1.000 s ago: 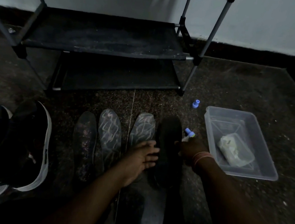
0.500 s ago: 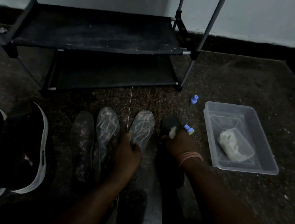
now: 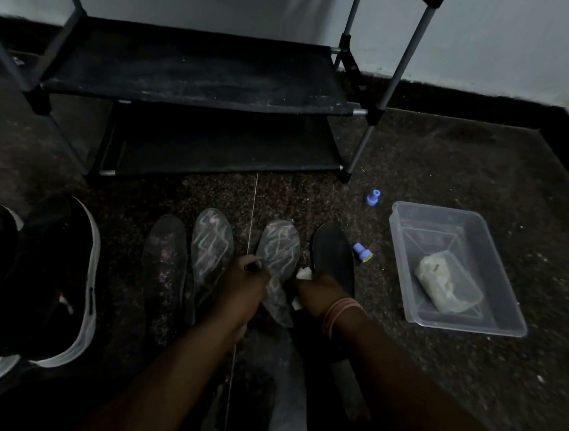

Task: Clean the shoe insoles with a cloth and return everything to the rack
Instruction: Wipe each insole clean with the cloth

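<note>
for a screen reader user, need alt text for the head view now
A person's left hand grips a patterned insole while the right hand holds a white cloth beside it. Three more insoles lie on the dark floor before a black shoe rack, with a clear tub at right.

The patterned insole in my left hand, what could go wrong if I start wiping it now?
1. Your left hand grips the patterned insole at mid-length only, so its free toe end may flex under the cloth in your right hand.
2. The blue cap lies beside the black insole; a sweeping wrist might knock it away.
3. The dim light could hide leftover dirt.
</note>
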